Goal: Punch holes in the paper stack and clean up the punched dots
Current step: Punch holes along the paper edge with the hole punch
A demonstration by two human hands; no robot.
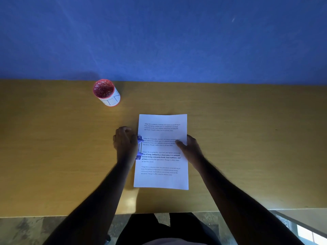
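Observation:
A white paper stack [161, 179] with printed text lies in the middle of the wooden table [247, 147]. A blue hole punch [139, 147] sits on the stack's left edge, mostly hidden under my left hand [124, 142], which rests on top of it with fingers curled. My right hand [190, 147] lies flat on the right side of the paper stack, thumb on the sheet. No punched dots are visible.
A red and white cup [107, 92] stands at the back left of the table, near the blue wall [159, 41]. The table's front edge runs just above my lap, and a second surface shows at the lower right corner.

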